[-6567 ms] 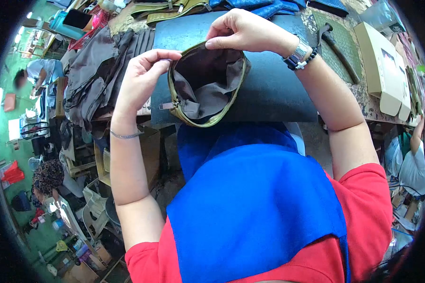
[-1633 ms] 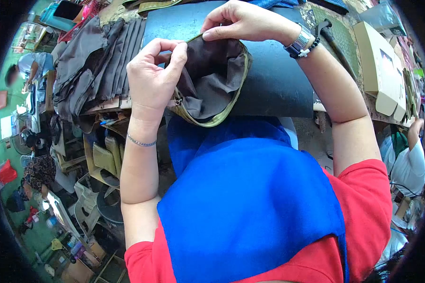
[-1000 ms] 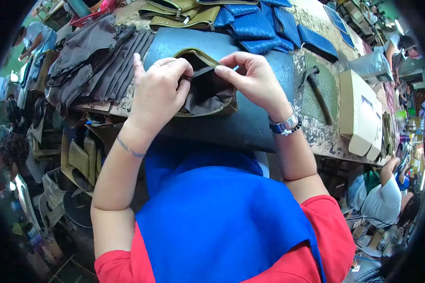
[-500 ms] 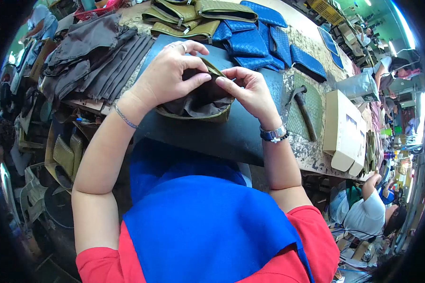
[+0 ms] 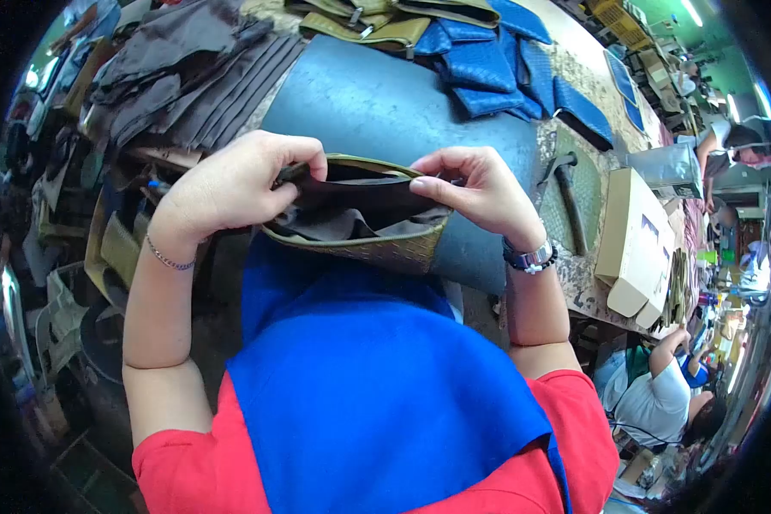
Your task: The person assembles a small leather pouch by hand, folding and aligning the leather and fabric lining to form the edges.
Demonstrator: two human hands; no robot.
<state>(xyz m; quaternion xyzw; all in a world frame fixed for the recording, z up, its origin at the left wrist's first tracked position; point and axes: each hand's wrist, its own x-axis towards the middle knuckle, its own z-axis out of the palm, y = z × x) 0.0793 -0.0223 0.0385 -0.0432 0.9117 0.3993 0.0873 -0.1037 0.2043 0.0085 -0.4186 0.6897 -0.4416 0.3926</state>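
An olive-green zip pouch (image 5: 394, 253) with a woven texture hangs between my hands at the table's near edge, its mouth spread wide. Dark brown lining (image 5: 351, 206) shows inside it. My left hand (image 5: 240, 184) pinches the left end of the rim, thumb inside and fingers curled over. At the right end of the far rim, my right hand (image 5: 480, 188) grips between thumb and forefinger. Beyond the pouch lies a dark grey work mat (image 5: 377, 94).
Dark lining pieces (image 5: 197, 77) are stacked at left. Olive pouches (image 5: 368, 30) and blue pouches (image 5: 488, 77) lie at the back. A hammer (image 5: 567, 201) rests on a green textured sheet right, beside a cardboard box (image 5: 634, 244). Other people, one in a white shirt (image 5: 655, 398), sit farther right.
Both hands have drawn the pouch closer to my body and moved apart, stretching its mouth wider. More of the grey mat shows behind it.
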